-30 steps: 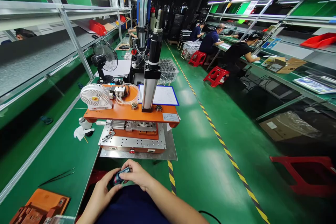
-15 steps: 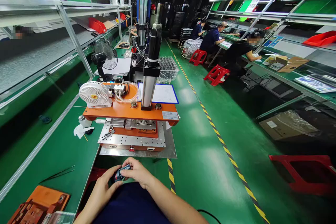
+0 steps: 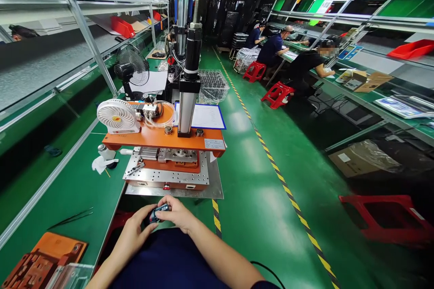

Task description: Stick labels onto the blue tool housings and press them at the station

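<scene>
Just above my lap, both hands hold a small dark-blue and black part with a bit of red on it (image 3: pixel 157 213); its exact kind is too small to tell. My left hand (image 3: pixel 138 228) grips it from the left with fingers curled around its edge. From the other side my right hand (image 3: pixel 178 216) pinches it, fingers over the far edge and thumb on its near face. Beyond the hands stands an orange press (image 3: pixel 162 137) with a metal base plate and an upright cylinder. Neither hand touches it.
A white fan (image 3: pixel 117 117) and a blue-edged clipboard (image 3: pixel 208 116) lie on the press top. Tweezers (image 3: pixel 71 217) and an orange fixture (image 3: pixel 57 253) are on the left bench. A red stool (image 3: pixel 376 198) stands at right. Several people sit along the right benches.
The view has shifted slightly, so the surroundings sit a little further left and up. Both hands keep hold of the small dark part, with its dark upper side tilted slightly differently.
</scene>
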